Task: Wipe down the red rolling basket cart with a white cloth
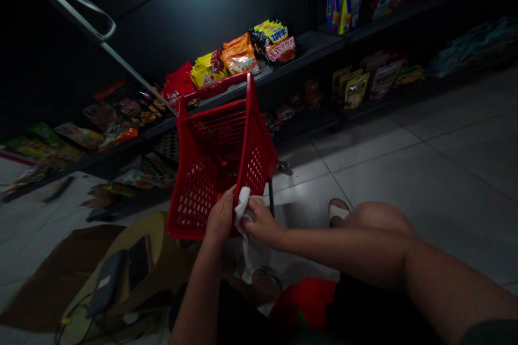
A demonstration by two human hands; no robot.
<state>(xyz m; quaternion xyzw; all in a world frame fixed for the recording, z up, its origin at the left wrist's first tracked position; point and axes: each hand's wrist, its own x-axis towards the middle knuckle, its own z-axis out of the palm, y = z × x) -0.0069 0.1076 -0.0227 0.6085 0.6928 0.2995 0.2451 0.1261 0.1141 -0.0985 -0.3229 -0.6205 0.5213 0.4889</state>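
A red plastic shopping cart [259, 164] with perforated basket walls stands in front of me. My left hand [220, 218] grips its near rim, with the fingers partly hidden against the edge. Just right of it, my right hand [262, 222] is closed on a white cloth [243, 202]. The cloth touches the cart's near right corner, and its loose end hangs down below my hand. Inside the cart, the visible part of the basket is dark.
Dark shelves [311, 43] behind the cart carry bagged snacks [240, 54]. A low round stool [157, 226] at the left holds a dark device [107, 283], a phone [138, 262] and cables. A metal pole [133, 73] slants down to the cart. Light tiles [384, 167] cover the floor.
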